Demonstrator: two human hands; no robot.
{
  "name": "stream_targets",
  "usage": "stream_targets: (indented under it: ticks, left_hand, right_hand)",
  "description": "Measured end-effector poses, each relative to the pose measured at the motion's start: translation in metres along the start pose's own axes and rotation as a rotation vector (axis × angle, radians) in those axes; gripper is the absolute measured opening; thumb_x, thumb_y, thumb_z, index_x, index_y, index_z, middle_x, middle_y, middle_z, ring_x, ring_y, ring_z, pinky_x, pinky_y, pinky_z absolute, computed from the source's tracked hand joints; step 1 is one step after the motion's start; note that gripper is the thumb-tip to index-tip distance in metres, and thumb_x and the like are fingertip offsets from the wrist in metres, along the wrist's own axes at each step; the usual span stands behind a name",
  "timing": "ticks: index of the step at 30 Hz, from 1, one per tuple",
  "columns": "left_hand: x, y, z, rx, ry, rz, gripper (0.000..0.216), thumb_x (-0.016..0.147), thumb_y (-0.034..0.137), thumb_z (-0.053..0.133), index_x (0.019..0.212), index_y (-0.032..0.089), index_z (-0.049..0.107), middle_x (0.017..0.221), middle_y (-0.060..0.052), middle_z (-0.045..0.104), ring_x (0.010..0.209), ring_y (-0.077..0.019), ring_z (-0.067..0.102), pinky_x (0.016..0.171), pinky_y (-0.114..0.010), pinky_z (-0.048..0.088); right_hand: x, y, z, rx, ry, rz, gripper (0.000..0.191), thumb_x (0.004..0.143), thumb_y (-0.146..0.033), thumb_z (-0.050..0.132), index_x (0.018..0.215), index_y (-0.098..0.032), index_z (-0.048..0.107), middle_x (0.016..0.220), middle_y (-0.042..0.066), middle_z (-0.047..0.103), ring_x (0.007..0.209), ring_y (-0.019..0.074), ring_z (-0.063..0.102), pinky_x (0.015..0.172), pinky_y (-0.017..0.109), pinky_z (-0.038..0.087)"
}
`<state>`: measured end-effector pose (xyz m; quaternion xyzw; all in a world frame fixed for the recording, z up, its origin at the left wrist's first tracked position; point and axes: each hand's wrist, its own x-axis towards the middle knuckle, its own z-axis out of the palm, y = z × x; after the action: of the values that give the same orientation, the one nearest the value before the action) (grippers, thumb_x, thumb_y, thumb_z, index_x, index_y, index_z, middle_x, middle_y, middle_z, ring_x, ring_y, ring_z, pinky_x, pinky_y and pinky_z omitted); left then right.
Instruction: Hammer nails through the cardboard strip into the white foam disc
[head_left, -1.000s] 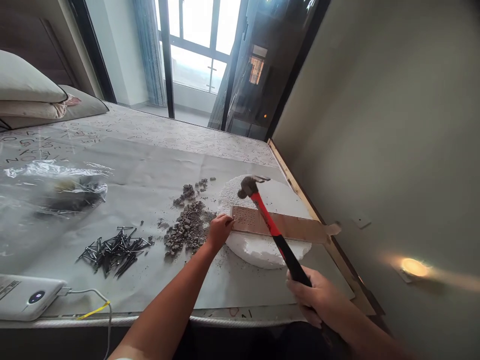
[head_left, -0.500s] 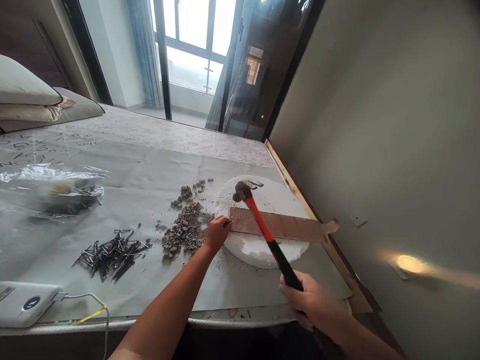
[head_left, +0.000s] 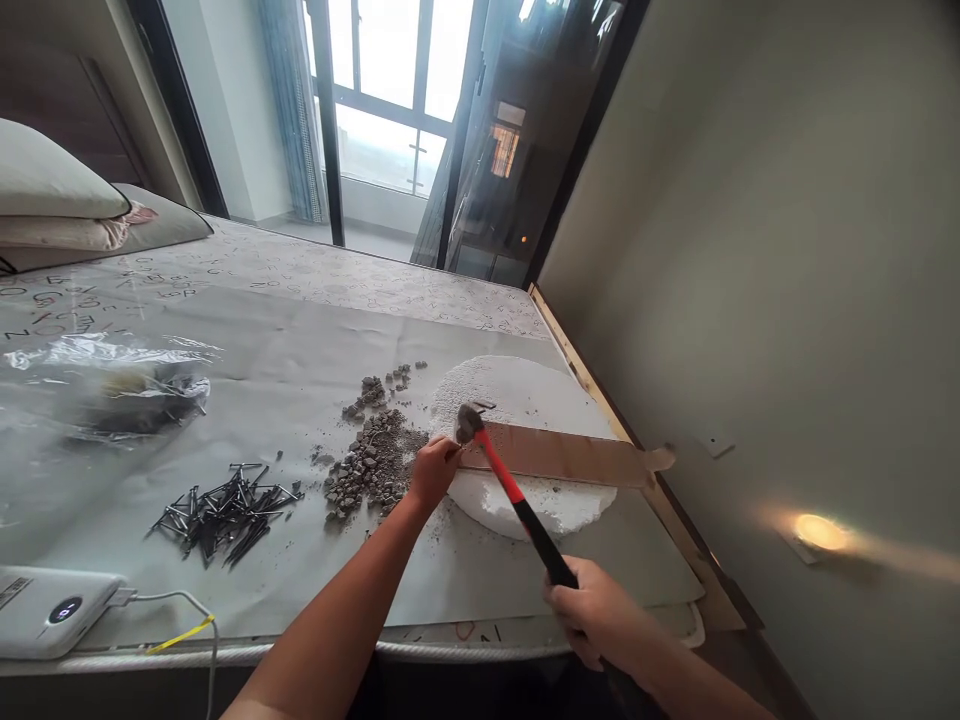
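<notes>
My right hand (head_left: 592, 608) is wrapped round the black grip of a claw hammer (head_left: 501, 468) with a red shaft. The hammer's head is over the left end of a brown wooden board (head_left: 562, 455), close to my left fingertips. My left hand (head_left: 435, 472) is closed in a pinch at that end of the board; what lies between the fingers is too small to make out. Beneath the board is a round white foam slab (head_left: 517, 385). Grey gravel-like rubble (head_left: 367, 460) lies just left of my left hand.
A pile of dark nails (head_left: 229, 512) lies on the grey sheet (head_left: 300, 350) to the left. Behind it sits a clear plastic bag (head_left: 135, 385) with dark contents. A white power bank (head_left: 56, 608) with a cable is at the front left. The wall (head_left: 750, 300) rises close on the right.
The hammer has come down and slightly left, its head now lower over the board's left end. My right hand moved a little left with it. My left hand stays in place.
</notes>
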<state>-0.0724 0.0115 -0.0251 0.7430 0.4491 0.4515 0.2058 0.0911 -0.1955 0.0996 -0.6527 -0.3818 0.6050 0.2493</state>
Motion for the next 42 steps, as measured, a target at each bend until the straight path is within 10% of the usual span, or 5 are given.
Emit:
stream_targets:
  ticks: [42]
  left_hand:
    - [-0.002, 0.002, 0.000, 0.030, -0.022, 0.015, 0.013, 0.077, 0.017, 0.053, 0.066, 0.017, 0.060, 0.069, -0.002, 0.060, 0.066, -0.0120, 0.054, 0.062, -0.023, 0.041]
  right_hand:
    - [0.002, 0.004, -0.002, 0.047, -0.009, -0.066, 0.019, 0.068, -0.028, 0.049, 0.071, -0.022, 0.032, 0.040, -0.013, 0.025, 0.027, 0.0038, 0.021, 0.028, 0.019, 0.018]
